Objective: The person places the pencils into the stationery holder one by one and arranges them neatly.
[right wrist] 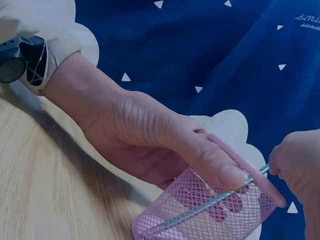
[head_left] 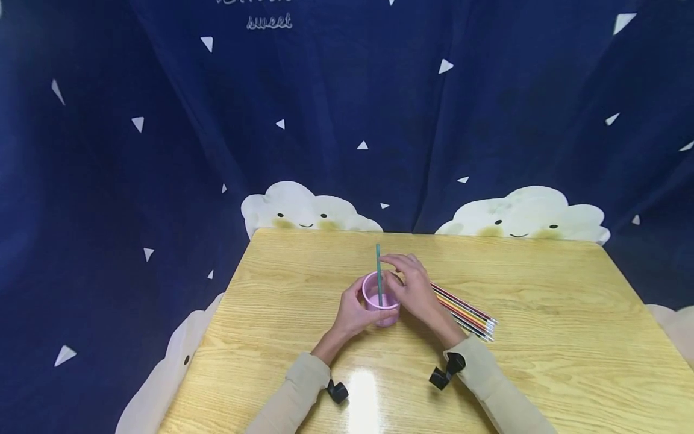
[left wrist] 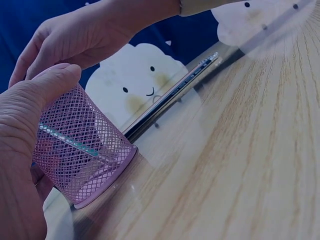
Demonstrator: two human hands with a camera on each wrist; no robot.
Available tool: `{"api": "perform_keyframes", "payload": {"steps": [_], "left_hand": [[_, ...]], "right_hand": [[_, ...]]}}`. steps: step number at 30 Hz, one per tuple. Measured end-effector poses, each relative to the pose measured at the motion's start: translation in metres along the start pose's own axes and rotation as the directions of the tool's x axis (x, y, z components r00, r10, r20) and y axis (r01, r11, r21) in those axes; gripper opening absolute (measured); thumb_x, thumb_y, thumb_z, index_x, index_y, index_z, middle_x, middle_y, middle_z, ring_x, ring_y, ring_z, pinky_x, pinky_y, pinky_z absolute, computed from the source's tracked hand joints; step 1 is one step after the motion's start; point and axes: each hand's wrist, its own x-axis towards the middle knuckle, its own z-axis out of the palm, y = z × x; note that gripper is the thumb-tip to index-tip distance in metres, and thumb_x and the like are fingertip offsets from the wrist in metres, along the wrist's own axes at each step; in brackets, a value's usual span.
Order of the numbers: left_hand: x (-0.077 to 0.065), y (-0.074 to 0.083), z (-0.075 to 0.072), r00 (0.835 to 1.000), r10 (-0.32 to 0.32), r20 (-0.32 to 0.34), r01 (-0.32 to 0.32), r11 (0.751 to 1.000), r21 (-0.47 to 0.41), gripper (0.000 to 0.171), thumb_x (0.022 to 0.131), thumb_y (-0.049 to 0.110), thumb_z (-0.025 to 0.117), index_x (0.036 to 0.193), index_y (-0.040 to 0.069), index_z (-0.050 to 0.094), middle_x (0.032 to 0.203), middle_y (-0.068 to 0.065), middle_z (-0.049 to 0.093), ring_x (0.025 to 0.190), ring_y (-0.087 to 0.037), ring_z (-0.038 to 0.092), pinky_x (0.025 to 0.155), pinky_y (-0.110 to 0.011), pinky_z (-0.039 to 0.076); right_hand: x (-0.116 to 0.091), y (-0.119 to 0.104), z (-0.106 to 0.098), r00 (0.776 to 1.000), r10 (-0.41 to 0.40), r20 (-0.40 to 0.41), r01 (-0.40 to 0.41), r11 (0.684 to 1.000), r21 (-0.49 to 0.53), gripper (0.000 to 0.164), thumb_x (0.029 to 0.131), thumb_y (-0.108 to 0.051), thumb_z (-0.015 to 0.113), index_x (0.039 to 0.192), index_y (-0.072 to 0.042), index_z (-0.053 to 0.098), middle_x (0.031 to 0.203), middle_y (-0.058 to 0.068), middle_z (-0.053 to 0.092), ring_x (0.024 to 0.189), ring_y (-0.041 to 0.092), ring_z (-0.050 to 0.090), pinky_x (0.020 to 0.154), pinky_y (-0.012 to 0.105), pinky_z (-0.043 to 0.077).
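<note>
left grip (head_left: 351, 312) clamps the pink cup (head_left: 387, 320), right grip (head_left: 411, 289) pinching a green pencil (head_left: 378, 264) near upright lengthwise inside.

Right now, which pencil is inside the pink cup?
The green pencil, inside the pink mesh cup; the other pencils lie bunched together on the table.

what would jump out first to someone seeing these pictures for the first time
Probably the pink mesh cup between the two hands: the left hand grips it, and the right hand is at the green pencil inside. Behind the table, the dark blue curtain with smiling white clouds draws the eye. A row of pencils lies right of the cup.
</note>
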Motion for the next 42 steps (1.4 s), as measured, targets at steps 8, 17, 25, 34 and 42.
{"api": "perform_keyframes", "payload": {"steps": [8, 17, 25, 34, 42], "left_hand": [[0.001, 0.000, -0.001, 1.000, 0.012, 0.000, -0.012, 1.000, 0.029, 0.085, 0.070, 0.014, 0.097, 0.143, 0.000, 0.057, 0.133, -0.028, 0.064, 0.121, -0.036, 0.064, 0.105, -0.052, 0.055], [0.000, 0.002, -0.001, 0.999, -0.001, -0.034, 0.002, 1.000, 0.015, 0.082, 0.068, 0.006, 0.097, 0.141, 0.004, 0.060, 0.131, -0.024, 0.067, 0.120, -0.037, 0.065, 0.105, -0.053, 0.054], [-0.003, 0.019, 0.004, 1.000, -0.017, -0.022, 0.017, 1.000, -0.022, 0.083, 0.069, -0.006, 0.092, 0.142, -0.010, 0.054, 0.134, -0.038, 0.059, 0.124, -0.052, 0.058, 0.109, -0.066, 0.046], [-0.004, 0.020, 0.004, 1.000, -0.013, -0.018, 0.012, 0.999, -0.031, 0.083, 0.068, 0.000, 0.094, 0.142, -0.006, 0.056, 0.133, -0.035, 0.060, 0.124, -0.047, 0.060, 0.110, -0.063, 0.047], [0.000, -0.001, 0.002, 1.000, -0.013, -0.019, 0.013, 1.000, -0.007, 0.084, 0.068, 0.007, 0.097, 0.143, 0.005, 0.059, 0.134, -0.027, 0.064, 0.123, -0.035, 0.063, 0.109, -0.049, 0.053]], "right_hand": [[-0.010, 0.009, -0.014, 0.998, -0.034, -0.050, 0.034, 0.999, -0.016, 0.033, 0.093, 0.005, 0.069, 0.124, -0.003, 0.073, 0.129, 0.013, 0.072, 0.110, 0.030, 0.063, 0.090, 0.044, 0.052], [-0.041, 0.029, -0.027, 0.999, -0.012, -0.044, 0.009, 0.998, -0.066, 0.034, 0.092, 0.008, 0.067, 0.124, -0.002, 0.073, 0.130, 0.017, 0.070, 0.110, 0.030, 0.062, 0.091, 0.038, 0.048], [-0.066, 0.042, -0.033, 0.999, -0.035, -0.033, 0.029, 0.986, -0.167, 0.033, 0.088, 0.007, 0.072, 0.121, -0.002, 0.075, 0.128, 0.017, 0.072, 0.098, 0.027, 0.060, 0.083, 0.032, 0.044], [-0.083, 0.047, -0.037, 0.998, -0.056, 0.010, 0.057, 0.970, -0.238, 0.034, 0.087, 0.004, 0.076, 0.120, -0.001, 0.076, 0.127, 0.019, 0.072, 0.096, 0.027, 0.058, 0.081, 0.036, 0.044], [-0.097, 0.053, -0.045, 0.995, -0.017, 0.093, 0.046, 0.948, -0.314, 0.038, 0.089, 0.001, 0.073, 0.127, -0.003, 0.074, 0.132, 0.016, 0.071, 0.089, 0.021, 0.051, 0.074, 0.036, 0.041]]}}
